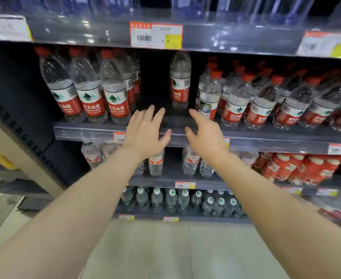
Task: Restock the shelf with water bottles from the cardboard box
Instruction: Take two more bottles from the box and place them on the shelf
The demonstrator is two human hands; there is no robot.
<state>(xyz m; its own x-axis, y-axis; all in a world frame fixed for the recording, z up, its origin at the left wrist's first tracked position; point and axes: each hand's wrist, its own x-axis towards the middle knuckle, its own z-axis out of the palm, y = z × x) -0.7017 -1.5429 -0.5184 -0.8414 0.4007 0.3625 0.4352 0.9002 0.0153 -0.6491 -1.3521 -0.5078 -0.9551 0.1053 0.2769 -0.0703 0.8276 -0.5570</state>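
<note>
Clear water bottles with red caps and red-and-white labels fill the middle shelf (266, 137). One group of bottles (93, 91) stands at the left, another row of bottles (256, 101) at the right. Between them is a dark gap holding a single upright bottle (180, 81) set back from the edge. My left hand (145, 131) and my right hand (203, 133) reach side by side toward that gap at the shelf's front edge. Both have spread, relaxed fingers and hold nothing. The cardboard box is out of view.
An upper shelf (205, 35) with price tags hangs just above the bottle tops. Lower shelves carry smaller water bottles (155, 164), red-packaged drinks (298, 168) and green-capped bottles (171, 200). Pale tiled floor (175, 250) lies below. A dark perforated side panel (20, 125) bounds the shelf's left.
</note>
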